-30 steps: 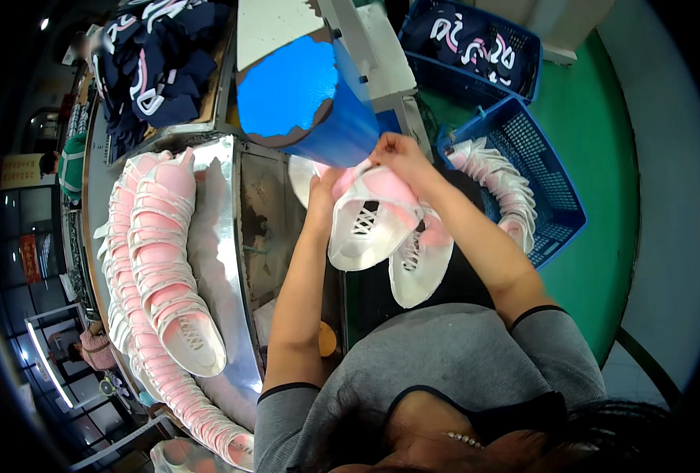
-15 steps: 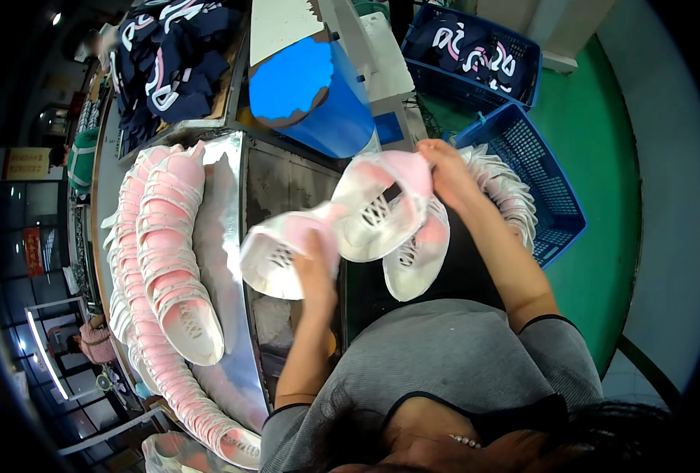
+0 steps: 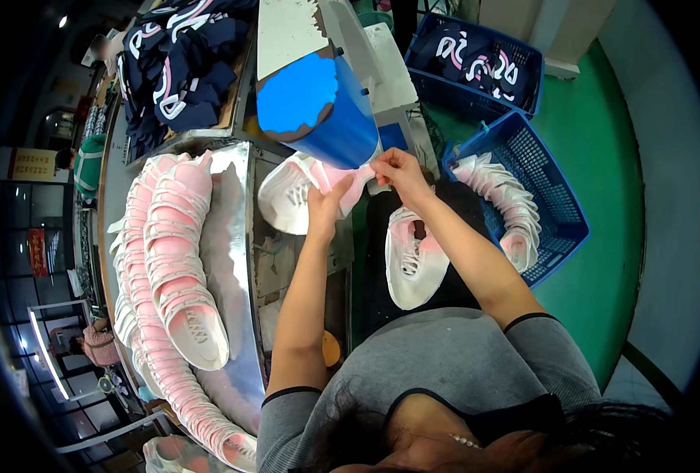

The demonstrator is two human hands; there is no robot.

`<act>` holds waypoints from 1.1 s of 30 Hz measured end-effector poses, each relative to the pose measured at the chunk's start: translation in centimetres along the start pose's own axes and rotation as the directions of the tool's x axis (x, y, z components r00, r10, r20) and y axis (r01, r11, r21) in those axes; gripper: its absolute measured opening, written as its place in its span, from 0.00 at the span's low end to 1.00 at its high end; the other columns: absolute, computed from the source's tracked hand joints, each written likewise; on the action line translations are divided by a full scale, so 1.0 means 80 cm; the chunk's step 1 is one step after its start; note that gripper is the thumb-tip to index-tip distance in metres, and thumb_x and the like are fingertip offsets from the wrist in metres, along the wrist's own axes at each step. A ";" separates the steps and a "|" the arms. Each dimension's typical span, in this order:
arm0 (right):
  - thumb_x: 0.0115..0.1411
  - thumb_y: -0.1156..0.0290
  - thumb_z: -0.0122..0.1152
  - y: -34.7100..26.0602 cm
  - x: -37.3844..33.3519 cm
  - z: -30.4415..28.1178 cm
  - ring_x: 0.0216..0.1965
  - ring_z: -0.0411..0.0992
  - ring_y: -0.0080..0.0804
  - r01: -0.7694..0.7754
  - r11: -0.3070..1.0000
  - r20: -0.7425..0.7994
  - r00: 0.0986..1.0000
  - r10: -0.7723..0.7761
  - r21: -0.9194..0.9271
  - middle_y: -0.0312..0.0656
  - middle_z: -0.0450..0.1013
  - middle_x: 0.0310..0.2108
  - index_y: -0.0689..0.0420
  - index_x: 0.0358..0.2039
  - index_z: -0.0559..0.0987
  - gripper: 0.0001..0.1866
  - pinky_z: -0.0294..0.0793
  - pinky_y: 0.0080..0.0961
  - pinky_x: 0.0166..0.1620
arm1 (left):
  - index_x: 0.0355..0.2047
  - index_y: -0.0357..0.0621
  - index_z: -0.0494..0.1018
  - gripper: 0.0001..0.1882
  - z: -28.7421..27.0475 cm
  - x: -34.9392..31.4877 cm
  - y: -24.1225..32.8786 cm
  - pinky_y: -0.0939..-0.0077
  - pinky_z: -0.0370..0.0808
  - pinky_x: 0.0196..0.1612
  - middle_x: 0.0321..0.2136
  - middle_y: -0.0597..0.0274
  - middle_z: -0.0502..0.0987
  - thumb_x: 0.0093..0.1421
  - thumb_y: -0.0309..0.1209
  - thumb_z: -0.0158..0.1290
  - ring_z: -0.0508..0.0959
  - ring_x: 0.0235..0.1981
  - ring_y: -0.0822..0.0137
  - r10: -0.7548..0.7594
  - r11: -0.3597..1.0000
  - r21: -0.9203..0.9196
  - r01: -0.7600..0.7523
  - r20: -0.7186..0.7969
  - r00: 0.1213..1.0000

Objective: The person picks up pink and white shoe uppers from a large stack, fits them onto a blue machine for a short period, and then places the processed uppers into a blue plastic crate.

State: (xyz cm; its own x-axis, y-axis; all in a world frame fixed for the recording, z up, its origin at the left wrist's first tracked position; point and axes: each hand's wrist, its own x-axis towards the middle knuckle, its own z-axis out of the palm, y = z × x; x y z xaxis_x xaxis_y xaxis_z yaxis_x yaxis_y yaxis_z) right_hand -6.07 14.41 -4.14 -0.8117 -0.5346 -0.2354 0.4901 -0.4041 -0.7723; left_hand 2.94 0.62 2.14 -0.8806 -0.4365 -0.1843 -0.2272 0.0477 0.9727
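Observation:
Both my hands are on one white and pink shoe upper [image 3: 287,197], just under the front end of the blue machine head [image 3: 334,126]. My left hand [image 3: 326,209] grips its pink side, thumb on top. With bent fingers, my right hand [image 3: 399,175] pinches the pink heel end; the exact spot beneath the machine is partly hidden. Another white and pink shoe upper [image 3: 411,272] rests on my dark-clad lap, below my right forearm, with its laced-looking front toward me.
Long rows of nested shoe uppers [image 3: 180,260] lie on the metal-topped table [image 3: 235,236] at left. Dark navy cut pieces [image 3: 184,71] are heaped at the far left. On the right, a blue basket [image 3: 559,189] holds stacked uppers; behind it, another basket [image 3: 476,91] holds navy pieces.
Both hands have moved toward the machine head and come together on one upper at its front. Three loose uppers showed near me before; now two do.

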 end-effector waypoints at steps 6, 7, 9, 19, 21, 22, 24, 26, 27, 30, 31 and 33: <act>0.54 0.74 0.61 -0.004 0.037 -0.002 0.18 0.64 0.19 -0.101 0.993 -0.094 0.991 0.096 -0.056 0.34 0.68 0.18 0.59 0.25 0.73 0.05 0.62 0.17 0.23 | 0.48 0.30 0.68 0.17 0.018 0.025 -0.028 0.67 0.73 0.47 0.44 0.51 0.74 0.58 0.24 0.46 0.76 0.43 0.60 -0.305 0.769 -0.590 0.244 -0.003 0.952; 0.54 0.74 0.61 -0.004 0.046 0.000 0.18 0.64 0.19 -0.067 0.984 -0.136 0.990 0.045 -0.162 0.34 0.69 0.17 0.58 0.24 0.74 0.05 0.62 0.17 0.23 | 0.48 0.30 0.68 0.18 0.019 0.031 -0.039 0.67 0.73 0.47 0.44 0.52 0.74 0.59 0.26 0.46 0.76 0.43 0.60 -0.347 0.717 -0.635 0.286 0.030 0.938; 0.54 0.74 0.59 -0.007 0.069 0.000 0.19 0.65 0.19 0.039 0.891 -0.123 0.987 -0.106 -0.453 0.36 0.70 0.19 0.60 0.25 0.75 0.05 0.63 0.18 0.23 | 0.50 0.32 0.67 0.19 0.033 0.034 -0.028 0.65 0.73 0.48 0.45 0.52 0.74 0.60 0.29 0.45 0.76 0.45 0.59 -0.352 0.687 -0.682 0.250 -0.011 0.936; 0.52 0.60 0.61 0.047 0.022 -0.160 0.49 0.69 0.50 0.525 0.164 0.543 0.833 0.100 -0.835 0.52 0.67 0.50 0.56 0.55 0.68 0.30 0.68 0.39 0.51 | 0.53 0.35 0.64 0.23 -0.050 -0.126 0.041 0.59 0.72 0.51 0.47 0.52 0.72 0.59 0.33 0.50 0.74 0.47 0.57 -0.295 0.673 -0.735 0.086 -0.160 0.942; 0.50 0.57 0.61 0.087 -0.012 -0.159 0.50 0.67 0.49 0.575 -0.180 0.572 0.817 0.070 -0.798 0.52 0.67 0.50 0.57 0.55 0.67 0.33 0.66 0.38 0.53 | 0.54 0.36 0.62 0.26 -0.065 -0.213 0.066 0.65 0.69 0.53 0.46 0.55 0.71 0.56 0.30 0.54 0.73 0.48 0.60 -0.303 0.828 -0.560 0.035 -0.394 0.868; 0.49 0.55 0.62 0.108 -0.019 -0.172 0.51 0.66 0.46 0.415 -0.131 0.417 0.909 0.015 -0.900 0.50 0.69 0.48 0.58 0.54 0.68 0.34 0.65 0.36 0.54 | 0.55 0.37 0.61 0.27 -0.071 -0.245 0.072 0.67 0.69 0.53 0.47 0.57 0.71 0.55 0.29 0.54 0.72 0.48 0.61 -0.246 0.878 -0.479 -0.023 -0.491 0.836; 0.46 0.54 0.65 0.088 -0.034 -0.141 0.59 0.60 0.49 0.276 0.054 0.281 0.936 0.211 -0.960 0.52 0.66 0.54 0.54 0.55 0.68 0.36 0.57 0.36 0.61 | 0.52 0.35 0.64 0.24 -0.080 -0.306 0.097 0.69 0.69 0.50 0.45 0.56 0.72 0.56 0.30 0.54 0.73 0.45 0.63 -0.131 0.941 -0.306 -0.142 -0.719 0.682; 0.52 0.57 0.63 0.091 -0.041 -0.151 0.61 0.56 0.48 0.346 0.081 0.356 0.917 0.180 -0.935 0.50 0.61 0.59 0.50 0.58 0.66 0.33 0.54 0.34 0.63 | 0.50 0.32 0.66 0.22 -0.106 -0.326 0.105 0.69 0.70 0.48 0.43 0.54 0.73 0.57 0.31 0.53 0.74 0.43 0.63 -0.031 0.963 -0.178 -0.202 -0.819 0.573; 0.55 0.58 0.59 0.094 -0.043 -0.155 0.56 0.58 0.43 0.374 0.135 0.383 0.923 0.043 -0.918 0.47 0.62 0.55 0.52 0.58 0.65 0.31 0.57 0.32 0.59 | 0.49 0.32 0.67 0.21 -0.134 -0.326 0.084 0.70 0.70 0.47 0.42 0.56 0.73 0.57 0.32 0.53 0.74 0.42 0.65 0.002 0.971 -0.102 -0.216 -0.900 0.435; 0.63 0.63 0.49 0.091 -0.058 -0.171 0.43 0.65 0.29 0.450 0.259 0.361 0.873 -0.328 -0.855 0.38 0.65 0.44 0.57 0.58 0.62 0.24 0.67 0.25 0.49 | 0.54 0.33 0.61 0.26 -0.261 -0.323 -0.002 0.71 0.65 0.52 0.49 0.55 0.69 0.58 0.32 0.54 0.70 0.49 0.66 0.092 0.978 0.007 -0.209 -0.913 0.397; 0.62 0.64 0.49 0.075 -0.066 -0.155 0.44 0.65 0.31 0.488 0.235 0.372 0.836 -0.404 -0.841 0.39 0.66 0.43 0.58 0.56 0.63 0.23 0.67 0.26 0.50 | 0.54 0.31 0.61 0.27 -0.303 -0.308 -0.025 0.72 0.65 0.53 0.49 0.55 0.69 0.58 0.32 0.54 0.69 0.49 0.65 0.173 0.974 0.101 -0.201 -0.908 0.382; 0.59 0.67 0.51 0.005 -0.109 -0.062 0.45 0.66 0.34 0.604 -0.018 0.530 0.684 -0.501 -0.797 0.43 0.67 0.41 0.60 0.52 0.66 0.21 0.67 0.28 0.51 | 0.54 0.29 0.62 0.27 -0.380 -0.275 -0.032 0.72 0.65 0.53 0.50 0.54 0.69 0.59 0.33 0.54 0.69 0.50 0.64 0.340 0.929 0.255 -0.270 -0.877 0.341</act>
State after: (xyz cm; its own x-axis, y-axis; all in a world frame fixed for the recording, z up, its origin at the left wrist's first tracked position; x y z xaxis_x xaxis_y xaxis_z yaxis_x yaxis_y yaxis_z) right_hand -0.40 22.57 -5.37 -0.6322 -0.5571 0.5385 -0.7525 0.2759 -0.5980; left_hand 35.54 -17.19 8.04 -0.0131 -0.9202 0.3912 -0.0788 0.3910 0.9170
